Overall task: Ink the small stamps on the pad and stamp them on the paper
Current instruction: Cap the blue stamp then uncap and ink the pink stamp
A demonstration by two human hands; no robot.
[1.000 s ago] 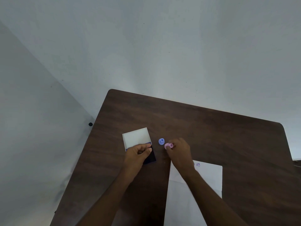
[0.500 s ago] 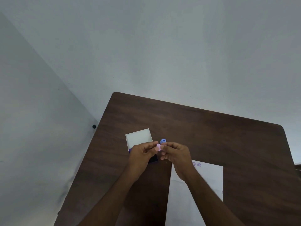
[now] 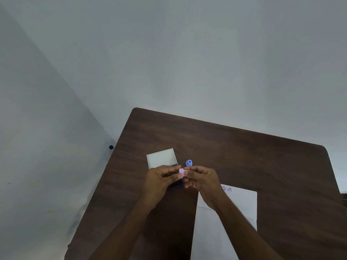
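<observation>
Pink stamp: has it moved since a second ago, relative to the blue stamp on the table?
Yes. The pink stamp was beside the blue stamp on the table; now it is lifted toward the person, pinched between the left hand and right hand.

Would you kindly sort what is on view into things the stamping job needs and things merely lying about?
Job:
pink stamp, held by left hand and right hand
blue stamp
ink pad
paper

Lying about:
white lid
black knob beside the table

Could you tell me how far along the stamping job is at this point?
Two purple prints already sit at the paper's top edge. Both hands, left hand and right hand, hold the pink stamp between their fingertips. The blue stamp waits on the table.
</observation>
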